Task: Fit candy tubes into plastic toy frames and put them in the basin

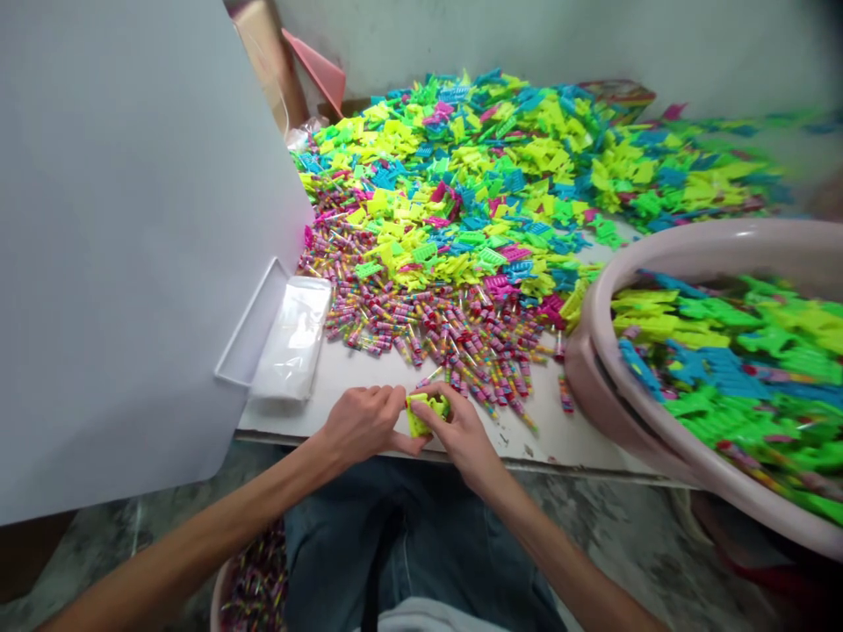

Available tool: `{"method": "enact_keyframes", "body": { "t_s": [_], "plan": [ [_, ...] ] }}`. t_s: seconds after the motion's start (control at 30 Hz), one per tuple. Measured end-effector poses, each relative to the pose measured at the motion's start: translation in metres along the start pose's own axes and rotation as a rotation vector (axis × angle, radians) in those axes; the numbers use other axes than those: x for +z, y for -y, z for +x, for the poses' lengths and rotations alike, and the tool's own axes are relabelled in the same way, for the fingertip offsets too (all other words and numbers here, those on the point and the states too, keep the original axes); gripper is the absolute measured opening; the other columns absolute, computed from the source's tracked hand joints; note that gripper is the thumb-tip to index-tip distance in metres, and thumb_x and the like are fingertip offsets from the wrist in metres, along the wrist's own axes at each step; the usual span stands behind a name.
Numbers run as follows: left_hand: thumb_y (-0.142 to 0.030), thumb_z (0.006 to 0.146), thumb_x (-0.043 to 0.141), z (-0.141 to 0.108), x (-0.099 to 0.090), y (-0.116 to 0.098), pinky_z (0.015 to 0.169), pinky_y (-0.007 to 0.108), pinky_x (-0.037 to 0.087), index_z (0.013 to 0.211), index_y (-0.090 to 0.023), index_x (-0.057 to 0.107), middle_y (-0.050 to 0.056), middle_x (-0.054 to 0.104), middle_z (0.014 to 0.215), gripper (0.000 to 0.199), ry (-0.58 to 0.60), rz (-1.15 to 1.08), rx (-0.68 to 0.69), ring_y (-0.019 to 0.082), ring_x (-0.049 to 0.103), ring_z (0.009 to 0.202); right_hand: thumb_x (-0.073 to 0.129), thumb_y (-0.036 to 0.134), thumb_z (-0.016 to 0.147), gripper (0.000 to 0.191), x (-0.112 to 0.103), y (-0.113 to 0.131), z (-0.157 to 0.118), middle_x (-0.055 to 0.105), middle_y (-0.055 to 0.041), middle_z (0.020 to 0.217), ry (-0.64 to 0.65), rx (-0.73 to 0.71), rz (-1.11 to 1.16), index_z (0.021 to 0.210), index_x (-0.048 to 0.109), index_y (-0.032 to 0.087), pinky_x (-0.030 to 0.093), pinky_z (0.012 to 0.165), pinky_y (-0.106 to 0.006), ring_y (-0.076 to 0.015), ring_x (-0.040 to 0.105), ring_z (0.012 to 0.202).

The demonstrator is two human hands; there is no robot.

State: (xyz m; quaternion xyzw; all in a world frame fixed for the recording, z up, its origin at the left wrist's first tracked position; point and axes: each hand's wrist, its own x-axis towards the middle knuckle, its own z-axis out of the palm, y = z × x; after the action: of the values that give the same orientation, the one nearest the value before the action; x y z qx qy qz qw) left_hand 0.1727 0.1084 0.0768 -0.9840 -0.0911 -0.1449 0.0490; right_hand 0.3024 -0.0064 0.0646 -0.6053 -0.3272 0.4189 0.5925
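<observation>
Close to the table's front edge, my right hand grips a small yellow-green plastic toy piece between thumb and fingers. My left hand meets it from the other side, its fingers curled and its thumb under the piece; the two hands nearly touch. A loose spread of small candy-filled tubes with pink wrappers and red ends lies just beyond my hands. Behind these rises a big heap of flat plastic toy pieces in yellow, green, blue and magenta.
On the right stands a large pink tub full of toy pieces and some tubes. A stack of clear plastic bags lies left, beside a tall white panel. Below the table, a bucket holds more tubes.
</observation>
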Motion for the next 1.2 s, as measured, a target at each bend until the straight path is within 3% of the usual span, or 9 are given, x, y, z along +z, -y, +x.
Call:
{"method": "enact_keyframes", "body": {
  "t_s": [0.27,0.47,0.63,0.8,1.0,1.13,1.2],
  "plan": [
    [-0.061,0.092,0.042,0.013,-0.016,-0.011,0.06,0.032,0.044,0.089,-0.016,0.051,0.006,0.058,0.08,0.047,0.114,0.064,-0.145,0.024,0.06,0.078,0.069,0.045,0.08,0.026,-0.009,0.006,0.016,0.063,-0.0002,0.08,-0.065,0.008,-0.018,0.086,0.067,0.021,0.043,0.065,-0.026,-0.0171,0.056,0.073],
    [-0.064,0.093,0.035,0.006,-0.008,-0.013,0.052,0.032,0.043,0.086,-0.015,0.052,0.006,0.058,0.074,0.053,0.149,0.041,-0.051,0.023,0.06,0.068,0.071,0.048,0.075,0.029,-0.009,0.004,0.012,0.065,-0.0023,0.082,-0.033,0.077,0.02,0.084,0.068,0.02,0.044,0.063,-0.026,-0.019,0.057,0.076],
    [-0.053,0.097,0.037,-0.001,0.001,-0.014,0.048,0.032,0.044,0.082,-0.016,0.052,0.004,0.058,0.067,0.043,0.077,0.03,0.014,0.022,0.061,0.061,0.072,0.048,0.073,0.031,-0.009,0.006,0.01,0.067,-0.0029,0.085,-0.038,0.102,0.038,0.083,0.068,0.02,0.046,0.069,-0.028,-0.0196,0.058,0.079],
    [-0.05,0.097,0.04,0.003,0.001,-0.014,0.05,0.032,0.046,0.084,-0.014,0.053,0.005,0.06,0.07,0.04,0.039,0.018,-0.009,0.022,0.063,0.065,0.073,0.049,0.073,0.032,-0.011,0.012,0.014,0.065,-0.0011,0.076,-0.02,0.096,0.043,0.082,0.068,0.019,0.045,0.066,-0.027,-0.0185,0.058,0.074],
    [-0.052,0.095,0.041,0.005,0.0,-0.016,0.051,0.032,0.048,0.084,-0.016,0.051,0.003,0.059,0.07,0.039,0.007,0.002,-0.035,0.022,0.063,0.066,0.072,0.049,0.074,0.031,-0.014,0.01,0.013,0.065,-0.0011,0.08,-0.022,0.096,0.04,0.082,0.067,0.02,0.046,0.068,-0.028,-0.0195,0.059,0.076],
    [-0.053,0.096,0.04,0.008,-0.006,-0.016,0.057,0.034,0.052,0.088,-0.016,0.051,0.005,0.06,0.076,0.039,0.056,-0.077,-0.054,0.023,0.063,0.073,0.069,0.046,0.078,0.027,-0.019,0.006,0.012,0.065,-0.0008,0.084,-0.01,0.076,0.043,0.084,0.066,0.02,0.045,0.071,-0.028,-0.0195,0.06,0.08],
    [-0.046,0.099,0.036,0.009,-0.011,-0.014,0.063,0.035,0.054,0.1,-0.014,0.051,0.007,0.064,0.086,0.036,0.102,-0.163,-0.058,0.024,0.065,0.081,0.068,0.045,0.08,0.025,-0.023,0.005,0.013,0.065,-0.0013,0.088,0.001,0.044,0.028,0.086,0.066,0.02,0.045,0.074,-0.028,-0.0199,0.06,0.085]
  ]
}}
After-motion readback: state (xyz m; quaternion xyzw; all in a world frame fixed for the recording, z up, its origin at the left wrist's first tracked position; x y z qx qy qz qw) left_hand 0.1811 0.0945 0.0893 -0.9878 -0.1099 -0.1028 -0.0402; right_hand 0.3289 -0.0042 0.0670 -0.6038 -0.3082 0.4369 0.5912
